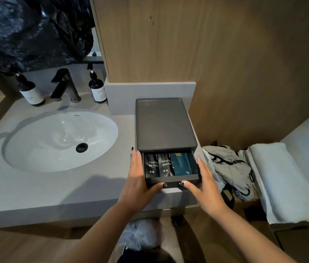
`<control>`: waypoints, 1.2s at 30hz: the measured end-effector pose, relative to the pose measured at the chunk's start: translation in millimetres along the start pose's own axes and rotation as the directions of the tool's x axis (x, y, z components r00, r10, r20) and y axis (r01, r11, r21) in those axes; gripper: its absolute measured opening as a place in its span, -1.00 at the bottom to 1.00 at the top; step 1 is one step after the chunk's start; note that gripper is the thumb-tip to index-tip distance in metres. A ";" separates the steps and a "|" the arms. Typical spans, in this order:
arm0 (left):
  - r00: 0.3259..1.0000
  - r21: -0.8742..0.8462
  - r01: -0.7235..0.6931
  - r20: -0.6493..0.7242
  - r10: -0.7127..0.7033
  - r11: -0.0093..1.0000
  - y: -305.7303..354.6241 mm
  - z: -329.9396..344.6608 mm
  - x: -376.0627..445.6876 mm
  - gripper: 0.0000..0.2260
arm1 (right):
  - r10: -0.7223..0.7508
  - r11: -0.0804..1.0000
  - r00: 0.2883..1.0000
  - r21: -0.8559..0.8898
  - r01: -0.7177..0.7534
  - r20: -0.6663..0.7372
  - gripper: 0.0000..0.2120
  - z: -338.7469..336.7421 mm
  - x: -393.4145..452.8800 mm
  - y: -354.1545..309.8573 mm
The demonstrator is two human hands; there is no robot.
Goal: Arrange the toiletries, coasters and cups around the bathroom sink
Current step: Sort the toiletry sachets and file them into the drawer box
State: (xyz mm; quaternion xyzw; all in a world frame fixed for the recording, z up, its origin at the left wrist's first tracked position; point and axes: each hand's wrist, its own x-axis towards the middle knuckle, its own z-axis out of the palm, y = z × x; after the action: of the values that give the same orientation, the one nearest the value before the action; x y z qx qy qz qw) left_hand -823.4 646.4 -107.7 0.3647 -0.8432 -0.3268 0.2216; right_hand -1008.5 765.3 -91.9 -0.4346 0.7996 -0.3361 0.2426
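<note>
A dark grey drawer box stands on the counter to the right of the sink, its top tray bare. Its drawer is pulled partly out. Inside lie two black toothbrush packets and a teal packet. My left hand lies along the drawer's left side with the thumb on the front panel. My right hand lies along the right side, thumb also on the front. Both hands' fingers are straight against the drawer.
The white oval sink sits in the grey counter, with a black tap and two dark pump bottles behind it. To the right lie a crumpled plastic bag and a folded white towel. A wooden wall panel rises behind.
</note>
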 end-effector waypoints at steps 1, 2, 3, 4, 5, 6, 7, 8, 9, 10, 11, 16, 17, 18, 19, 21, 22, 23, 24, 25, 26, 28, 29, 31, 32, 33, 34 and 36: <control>1.000 -0.004 0.001 -0.002 -0.001 1.000 -2.9 -0.9 4.9 0.04 | 0.003 1.000 1.000 -0.001 -0.003 -0.026 -0.13 0.7 4.2 -1.0; 1.000 -0.005 -0.001 -0.007 0.001 1.000 -6.1 -1.8 9.0 0.05 | 0.006 1.000 0.999 0.001 -0.006 -0.048 -0.11 0.6 8.4 -2.1; 1.000 -0.004 -0.005 -0.009 0.005 1.000 -9.8 -2.0 13.3 0.07 | 0.012 1.000 0.998 0.007 -0.011 -0.064 -0.10 0.6 13.1 -2.7; 1.000 -0.005 -0.007 -0.006 0.007 1.000 -12.4 -2.8 17.8 0.08 | 0.022 1.000 0.997 0.016 -0.021 -0.071 -0.08 0.3 17.6 -3.3; 1.000 -0.012 0.001 0.001 -0.001 1.000 -15.0 -3.5 22.9 0.10 | 0.035 0.999 0.997 0.025 -0.033 -0.074 -0.07 0.5 21.9 -4.0; 1.000 -0.021 0.011 0.007 -0.011 1.000 -16.9 -4.6 28.7 0.10 | 0.048 0.998 0.996 0.035 -0.046 -0.077 -0.06 1.0 26.0 -5.1; 1.000 -0.034 0.017 0.011 -0.017 0.999 -17.6 -5.8 34.4 0.10 | 0.057 0.997 0.995 0.048 -0.053 -0.083 -0.06 2.0 30.5 -6.3; 1.000 -0.056 0.024 0.014 -0.023 0.998 -17.4 -7.2 40.3 0.09 | 0.065 0.996 0.994 0.061 -0.060 -0.089 -0.06 3.1 35.2 -8.3; 0.999 -0.086 0.034 0.016 -0.033 0.996 -17.0 -8.2 45.8 0.08 | 0.071 0.995 0.992 0.072 -0.063 -0.100 -0.07 4.5 40.6 -10.8; 0.999 -0.113 0.049 0.014 -0.048 0.992 -16.6 -8.8 51.1 0.08 | 0.073 0.995 0.991 0.077 -0.065 -0.114 -0.08 6.0 46.1 -13.2; 0.998 -0.133 0.065 0.009 -0.065 0.989 -16.7 -8.6 56.4 0.06 | 0.073 0.995 0.989 0.078 -0.063 -0.129 -0.10 7.6 51.9 -14.9; 0.993 -0.145 0.109 -0.024 -0.114 0.983 -23.8 -5.5 78.4 0.00 | 0.102 0.992 0.981 0.083 -0.090 -0.162 -0.15 12.1 75.7 -21.6; 0.992 -0.148 0.116 -0.027 -0.122 0.982 -25.7 -5.0 81.5 0.00 | 0.107 0.993 0.980 0.068 -0.097 -0.165 -0.16 12.1 79.1 -22.3; 0.991 -0.140 0.121 -0.034 -0.127 0.983 -25.6 -4.7 82.2 0.01 | 0.107 0.994 0.981 0.051 -0.100 -0.164 -0.17 11.0 80.0 -22.5; 0.992 -0.125 0.116 -0.042 -0.122 0.985 -25.4 -4.2 81.7 0.01 | 0.101 0.995 0.982 0.037 -0.097 -0.162 -0.17 10.0 80.6 -22.5; 0.995 -0.092 0.076 -0.061 -0.082 0.993 -27.3 -3.3 80.7 -0.01 | 0.093 0.996 0.983 0.009 -0.093 -0.157 -0.16 9.7 81.9 -22.0; 0.996 -0.081 0.055 -0.071 -0.061 0.995 -28.7 -3.1 80.3 -0.03 | 0.087 0.996 0.984 -0.002 -0.089 -0.158 -0.15 10.1 81.8 -21.8; 0.996 -0.077 0.041 -0.076 -0.047 0.996 -30.2 -2.7 80.2 -0.05 | 0.082 0.996 0.984 -0.010 -0.084 -0.161 -0.15 10.6 81.3 -21.5; 0.996 -0.078 0.035 -0.074 -0.041 0.996 -30.7 -3.3 80.4 -0.05 | 0.080 0.996 0.983 -0.017 -0.083 -0.165 -0.15 10.9 80.9 -21.8; 0.997 -0.079 0.034 -0.070 -0.039 0.996 -30.6 -4.1 80.6 -0.06 | 0.076 0.996 0.983 -0.027 -0.082 -0.167 -0.15 11.2 80.8 -21.5; 0.997 -0.078 0.033 -0.068 -0.039 0.996 -30.4 -5.0 80.8 -0.06 | 0.074 0.996 0.983 -0.040 -0.081 -0.168 -0.16 11.3 80.8 -21.3; 0.998 -0.060 0.022 -0.059 -0.025 0.998 -29.5 -6.1 80.4 -0.05 | 0.073 0.995 0.984 -0.060 -0.084 -0.163 -0.17 10.8 81.1 -21.7; 0.998 -0.044 0.012 -0.054 -0.014 0.999 -29.0 -6.7 80.3 -0.05 | 0.071 0.994 0.985 -0.065 -0.082 -0.158 -0.17 10.7 81.5 -21.9; 0.999 -0.013 0.020 -0.034 -0.020 1.000 -26.5 -7.9 81.2 -0.04 | 0.061 0.994 0.986 -0.084 -0.074 -0.154 -0.18 10.4 80.9 -21.9; 0.999 -0.003 0.047 -0.018 -0.047 0.999 -24.5 -9.1 81.9 -0.03 | 0.052 0.993 0.986 -0.101 -0.069 -0.157 -0.19 10.2 80.5 -22.1; 0.997 0.003 0.083 -0.006 -0.083 0.997 -22.7 -10.6 82.0 -0.04 | 0.046 0.991 0.986 -0.118 -0.065 -0.159 -0.19 9.9 80.0 -22.3; 0.993 0.005 0.116 0.002 -0.116 0.993 -20.9 -12.9 81.5 -0.07 | 0.040 0.989 0.987 -0.137 -0.062 -0.158 -0.20 9.4 79.2 -22.9; 0.990 0.055 0.140 0.019 -0.142 0.989 -17.2 -19.1 77.3 -0.16 | 0.024 0.980 0.991 -0.191 -0.050 -0.134 -0.18 7.4 77.1 -26.1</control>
State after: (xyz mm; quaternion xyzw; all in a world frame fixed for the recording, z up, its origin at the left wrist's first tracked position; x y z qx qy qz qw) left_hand -852.8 571.3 -96.4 0.4254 -0.8263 -0.3232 0.1784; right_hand -1028.5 686.3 -84.6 -0.4182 0.8506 -0.2799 0.1525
